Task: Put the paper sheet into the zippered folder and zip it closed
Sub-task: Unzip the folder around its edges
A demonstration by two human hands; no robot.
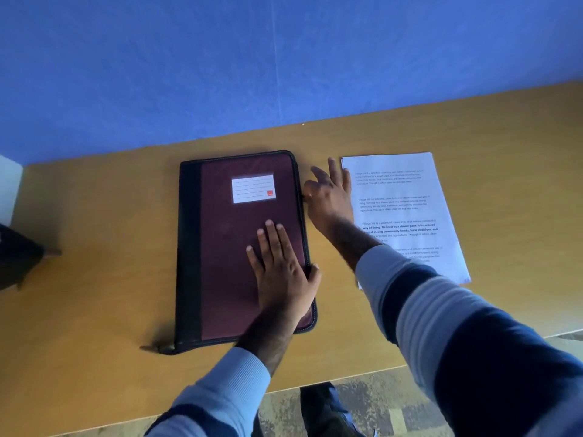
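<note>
- The left hand lies flat, palm down, on the lower right of the zippered folder's cover. Its fingers are straight and slightly spread, and its thumb rests at the folder's right edge.
- The right hand reaches between the folder and the paper sheet, with its outer fingers fanned. Thumb and forefinger meet the folder's zip edge, but blur hides whether they pinch anything there.
- The folder lies closed on the wooden surface. It is maroon with a black strip down its left side.
- The paper sheet lies flat on the surface just right of the folder, outside it.
- A white label on the cover shows ruled lines and a small red square, whose mark is too small to read.
- The sheet carries printed paragraphs. The bold one reads roughly "Village life is a peaceful, close-knit, and nature-connected way of living. Defined by a slower pace, it is centered around strong community bonds, local traditions". The other paragraphs are too faint to read.
- Layered edges at the sheet's top left corner suggest more than one page, though I cannot count them.
- The right forearm and its striped sleeve cover the sheet's lower left part.
- A zip tail sticks out at the folder's near left corner, blurred.
- A dark object at the left edge is cut off and cannot be identified.
</note>
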